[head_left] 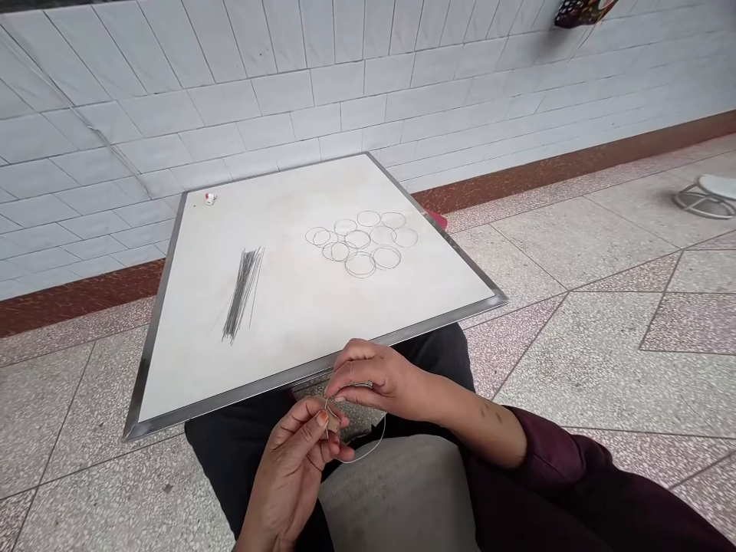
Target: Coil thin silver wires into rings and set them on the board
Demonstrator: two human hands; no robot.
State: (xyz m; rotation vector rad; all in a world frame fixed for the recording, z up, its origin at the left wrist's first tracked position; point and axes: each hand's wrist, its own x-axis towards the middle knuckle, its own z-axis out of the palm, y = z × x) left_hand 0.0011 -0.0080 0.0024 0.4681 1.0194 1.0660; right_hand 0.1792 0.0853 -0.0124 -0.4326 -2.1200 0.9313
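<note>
My left hand (294, 460) is clamped on a thin wire (375, 449) over my lap, and my right hand (376, 379) pinches it just above, at one o'clock; its slack curves out at five. On the tabletop (299, 322), wire rings (359, 240) lie at twelve, a straight wire bundle (240, 295) at eleven.

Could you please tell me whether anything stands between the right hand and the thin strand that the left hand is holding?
Nothing visible does: the right hand has its fingertips at the thin strand, close by the left hand, and the strand's loose curve shows below the right hand.
</note>
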